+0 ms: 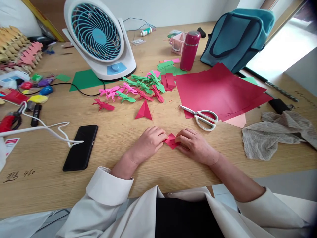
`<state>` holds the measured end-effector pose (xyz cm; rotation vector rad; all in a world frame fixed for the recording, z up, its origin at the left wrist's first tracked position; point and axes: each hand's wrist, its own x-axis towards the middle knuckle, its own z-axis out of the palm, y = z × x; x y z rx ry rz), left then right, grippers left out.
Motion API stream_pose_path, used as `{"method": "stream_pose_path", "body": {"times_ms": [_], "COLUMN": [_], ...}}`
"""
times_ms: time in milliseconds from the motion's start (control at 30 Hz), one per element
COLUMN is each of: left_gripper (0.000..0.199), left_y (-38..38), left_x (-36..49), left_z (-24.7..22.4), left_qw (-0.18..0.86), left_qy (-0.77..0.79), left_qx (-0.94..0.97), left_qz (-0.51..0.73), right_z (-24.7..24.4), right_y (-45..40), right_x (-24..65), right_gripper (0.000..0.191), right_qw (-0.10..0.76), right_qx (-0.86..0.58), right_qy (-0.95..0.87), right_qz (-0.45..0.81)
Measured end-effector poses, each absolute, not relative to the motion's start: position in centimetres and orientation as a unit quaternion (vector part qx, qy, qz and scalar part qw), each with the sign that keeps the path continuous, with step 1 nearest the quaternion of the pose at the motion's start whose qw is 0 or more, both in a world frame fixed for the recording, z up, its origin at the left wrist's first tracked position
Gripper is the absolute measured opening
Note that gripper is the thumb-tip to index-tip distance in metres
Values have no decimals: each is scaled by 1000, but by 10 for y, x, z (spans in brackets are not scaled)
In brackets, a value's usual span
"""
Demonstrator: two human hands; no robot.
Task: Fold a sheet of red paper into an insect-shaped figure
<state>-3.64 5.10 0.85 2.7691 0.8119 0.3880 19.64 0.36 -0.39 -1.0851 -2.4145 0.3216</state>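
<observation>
Between my hands lies a small piece of red folded paper on the wooden table, creased and diamond-shaped from here. My left hand pinches its left corner with curled fingers. On the opposite corner, my right hand closes the same way, fingertips pressed to the paper. A folded red paper triangle stands just beyond my left hand. White-handled scissors rest past my right hand, partly over large red paper sheets. Farther back is a pile of green, pink and red folded paper figures.
A white fan stands at the back left, near a green sheet. A black phone with a white cable lies left. A red bottle, a teal bag and a crumpled grey cloth are rightward.
</observation>
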Motion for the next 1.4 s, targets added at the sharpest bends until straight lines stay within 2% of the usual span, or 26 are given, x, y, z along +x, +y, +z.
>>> {"method": "stream_pose_path", "body": {"times_ms": [200, 400, 733, 1400], "left_gripper": [31, 37, 9, 15], "left_y": [42, 32, 25, 18], "left_x": [-40, -40, -26, -23], "left_z": [19, 21, 9, 6], "left_qw": [136, 124, 142, 80], "left_qy": [308, 312, 286, 296], "left_qx": [936, 934, 936, 938], "left_qz": [103, 123, 150, 160], "right_z": [-4, -3, 0, 0], "right_y": [4, 4, 4, 3], "right_x": [198, 198, 198, 197], "right_gripper": [10, 12, 11, 15], "right_qw": [226, 223, 225, 229], "right_qx": [-392, -392, -391, -388], "right_qy": [-883, -883, -879, -879], "right_qz": [127, 131, 152, 158]}}
